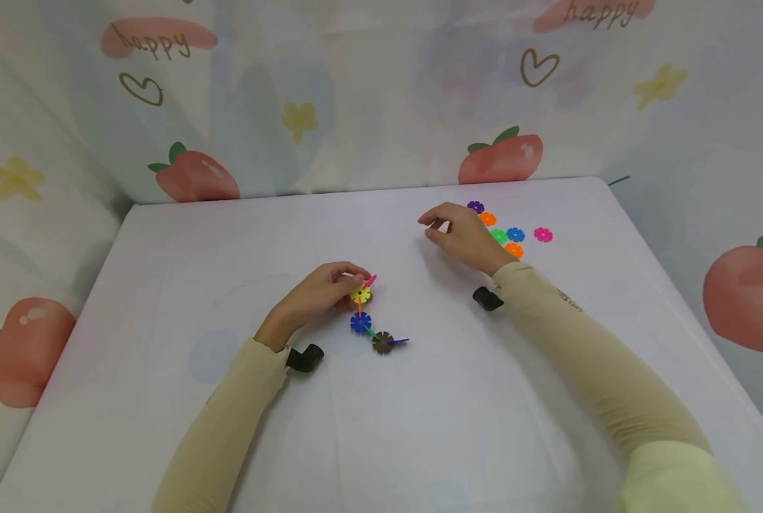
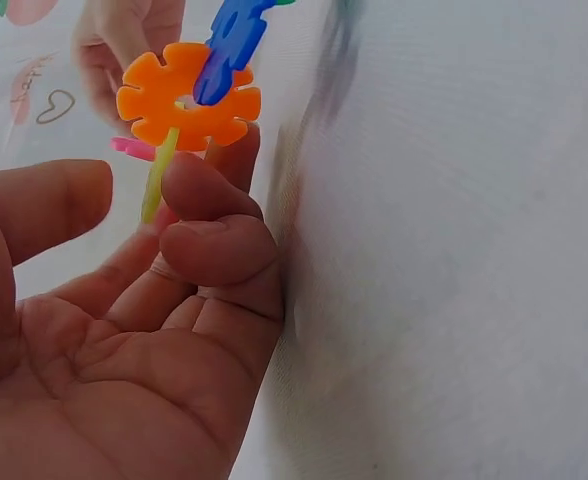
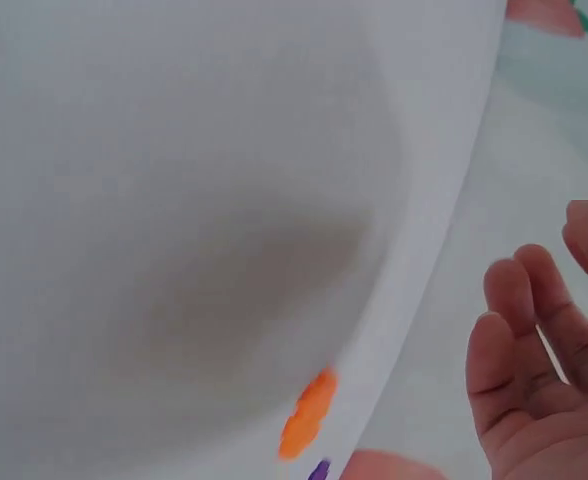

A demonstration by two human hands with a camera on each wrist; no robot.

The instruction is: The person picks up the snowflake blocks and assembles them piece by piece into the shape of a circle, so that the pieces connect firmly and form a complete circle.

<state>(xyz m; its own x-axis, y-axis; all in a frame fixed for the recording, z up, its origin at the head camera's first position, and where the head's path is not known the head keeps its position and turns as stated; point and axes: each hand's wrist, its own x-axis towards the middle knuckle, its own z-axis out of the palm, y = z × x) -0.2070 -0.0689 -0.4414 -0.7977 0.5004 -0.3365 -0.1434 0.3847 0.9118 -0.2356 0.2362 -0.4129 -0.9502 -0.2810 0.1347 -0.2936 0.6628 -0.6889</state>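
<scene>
In the head view my left hand (image 1: 320,292) holds one end of a chain of interlocking snowflake discs (image 1: 360,323). Pink and yellow pieces are at the fingers; orange, blue, green, brown and dark blue ones trail down to the right. The left wrist view shows curled fingers against the yellow disc (image 2: 159,180), below an orange disc (image 2: 164,98) with a blue disc (image 2: 234,45) slotted into it. My right hand (image 1: 463,235), fingers loosely bent and holding nothing, hovers beside loose snowflake discs (image 1: 516,234) at the back right.
The loose discs are purple, orange, green, blue and pink, spread flat on the white-covered table (image 1: 419,427). A printed curtain (image 1: 381,92) hangs along the far edge and both sides. Each wrist carries a black camera (image 1: 487,299).
</scene>
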